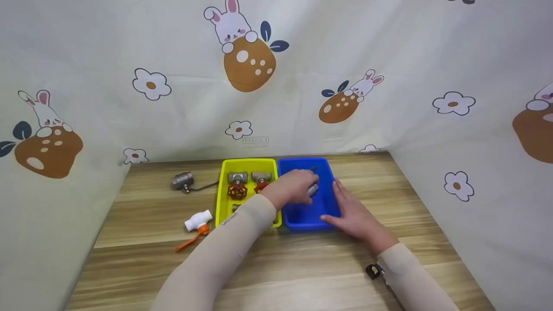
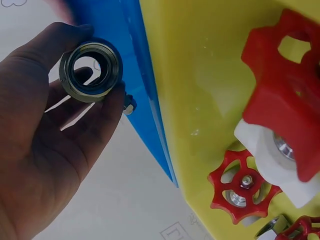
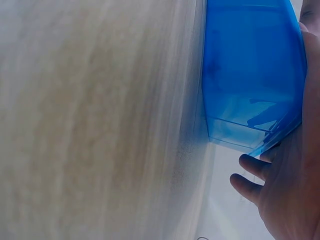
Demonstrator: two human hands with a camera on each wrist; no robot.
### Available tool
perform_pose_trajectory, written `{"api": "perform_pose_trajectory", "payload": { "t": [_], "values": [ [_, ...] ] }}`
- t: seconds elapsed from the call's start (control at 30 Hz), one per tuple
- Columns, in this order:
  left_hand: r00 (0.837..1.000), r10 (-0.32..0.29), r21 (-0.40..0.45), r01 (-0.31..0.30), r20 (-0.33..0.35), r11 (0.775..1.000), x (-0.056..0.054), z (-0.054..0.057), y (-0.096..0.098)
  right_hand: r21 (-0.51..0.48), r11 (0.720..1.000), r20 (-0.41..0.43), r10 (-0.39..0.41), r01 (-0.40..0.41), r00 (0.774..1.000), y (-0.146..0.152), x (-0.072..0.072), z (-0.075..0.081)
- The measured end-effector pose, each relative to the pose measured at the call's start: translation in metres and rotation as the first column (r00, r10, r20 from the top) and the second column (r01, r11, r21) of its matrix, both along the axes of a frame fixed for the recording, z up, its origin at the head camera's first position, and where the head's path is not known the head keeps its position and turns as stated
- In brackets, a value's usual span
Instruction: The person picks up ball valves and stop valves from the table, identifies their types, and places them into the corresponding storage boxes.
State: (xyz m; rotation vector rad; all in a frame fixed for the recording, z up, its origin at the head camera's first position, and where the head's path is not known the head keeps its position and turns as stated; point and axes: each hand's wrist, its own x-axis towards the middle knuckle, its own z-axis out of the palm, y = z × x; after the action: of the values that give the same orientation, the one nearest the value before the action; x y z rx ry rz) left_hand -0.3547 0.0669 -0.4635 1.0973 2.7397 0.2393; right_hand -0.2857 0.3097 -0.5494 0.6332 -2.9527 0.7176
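Note:
My left hand (image 1: 296,185) grips a metal ball valve (image 1: 312,190) over the blue bin (image 1: 304,225). In the left wrist view the thumb and fingers pinch round the threaded end of the ball valve (image 2: 116,64), its round opening facing the camera. A dark lever end shows beyond the knuckles in the head view. My right hand (image 1: 356,218) rests against the right side of the blue bin, thumb at the near rim and fingers straight along the side. From the right wrist view, those fingers (image 3: 247,187) extend past the corner of the bin.
A yellow bin (image 1: 219,203) stands left of the blue one, holding several valves with red handwheels (image 1: 237,191). On the table to its left lie another metal ball valve (image 1: 182,180) with a lever and a white valve (image 1: 198,220) with an orange handle. A patterned curtain (image 1: 293,103) hangs behind.

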Motion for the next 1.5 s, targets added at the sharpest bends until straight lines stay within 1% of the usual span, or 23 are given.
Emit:
{"api": "perform_pose_trajectory", "payload": {
  "t": [0.27,0.47,0.73,0.83,0.97,1.1,1.27,1.4,1.5],
  "values": [
    [0.998,-0.005,-0.007,0.005,0.062,1.0,-0.017,-0.004,-0.001,0.001,1.0,0.015,-0.001,0.001,1.0,-0.001,0.002,0.004],
    [0.997,-0.005,-0.004,0.005,0.077,1.0,-0.026,-0.005,-0.001,0.007,1.0,0.021,-0.003,0.003,1.0,-0.004,0.003,0.004],
    [0.995,0.016,-0.032,-0.013,0.097,0.999,-0.031,-0.004,0.002,-0.001,1.0,0.029,-0.013,0.013,1.0,-0.005,0.003,0.004],
    [0.996,0.016,-0.043,-0.012,0.092,0.999,-0.033,-0.006,0.003,0.004,1.0,0.032,-0.008,0.008,0.999,-0.004,0.003,0.005],
    [0.997,0.003,-0.069,0.002,0.072,0.998,-0.035,-0.008,0.005,-0.012,1.0,0.015,0.015,-0.015,1.0,-0.003,0.003,0.004],
    [0.998,-0.005,-0.096,0.01,0.06,0.995,-0.039,-0.01,0.007,-0.025,1.0,0.013,0.016,-0.016,1.0,-0.002,0.003,0.003],
    [0.998,0.009,-0.124,-0.001,0.07,0.992,-0.044,-0.013,0.012,-0.019,1.0,0.02,0.006,-0.006,1.0,-0.001,0.003,0.003],
    [0.997,0.017,-0.128,-0.007,0.08,0.992,-0.045,-0.012,0.014,-0.017,1.0,0.018,0.002,-0.002,1.0,-0.001,0.002,0.003],
    [0.997,0.009,-0.127,0.001,0.074,0.992,-0.045,-0.012,0.015,-0.011,1.0,0.015,0.0,0.0,1.0,0.0,0.002,0.003]
  ]
}}
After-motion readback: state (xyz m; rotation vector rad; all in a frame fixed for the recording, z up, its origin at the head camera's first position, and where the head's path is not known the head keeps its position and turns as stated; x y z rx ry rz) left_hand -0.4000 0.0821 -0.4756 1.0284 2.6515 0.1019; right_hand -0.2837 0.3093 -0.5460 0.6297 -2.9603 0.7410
